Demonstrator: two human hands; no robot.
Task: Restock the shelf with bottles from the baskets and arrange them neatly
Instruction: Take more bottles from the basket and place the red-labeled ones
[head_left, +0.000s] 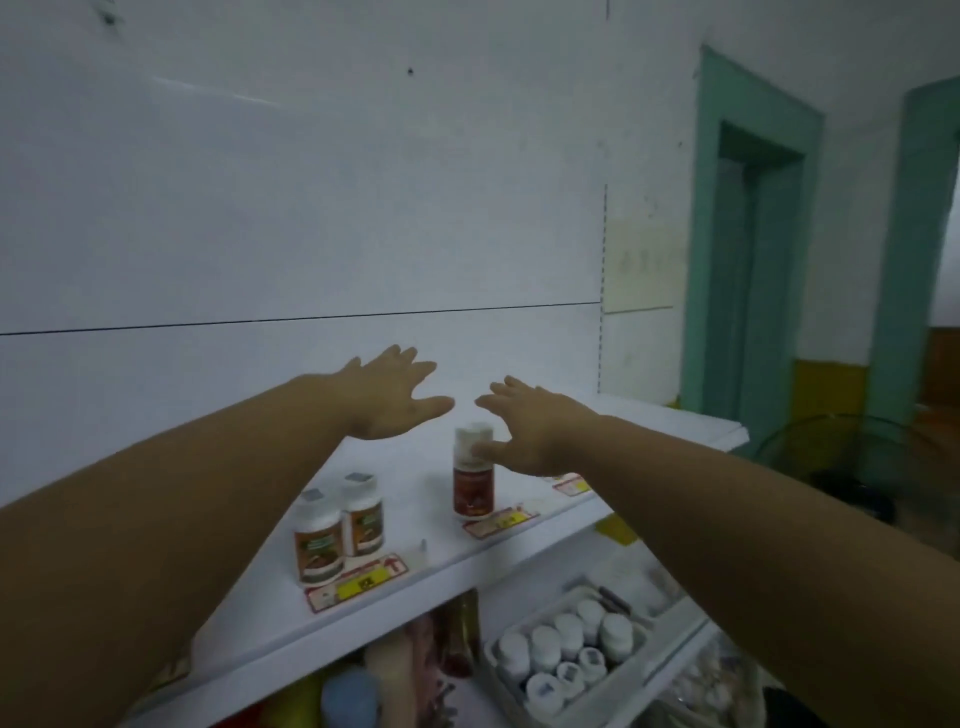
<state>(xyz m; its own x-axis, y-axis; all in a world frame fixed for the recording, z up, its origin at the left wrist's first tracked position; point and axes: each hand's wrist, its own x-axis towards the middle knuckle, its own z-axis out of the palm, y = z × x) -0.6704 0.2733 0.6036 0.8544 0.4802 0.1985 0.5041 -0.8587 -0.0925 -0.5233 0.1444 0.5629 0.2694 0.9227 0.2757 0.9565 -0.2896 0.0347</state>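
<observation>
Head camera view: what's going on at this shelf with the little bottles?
A person is restocking a white shelf with bottles. Both hands reach out over it with straight fingers, gripping nothing. The left hand hovers above bare shelf. The right hand is by the top of a red-labelled bottle; whether it touches is unclear. A pair of bottles stands near the front edge. Below, a basket holds more white-capped bottles.
</observation>
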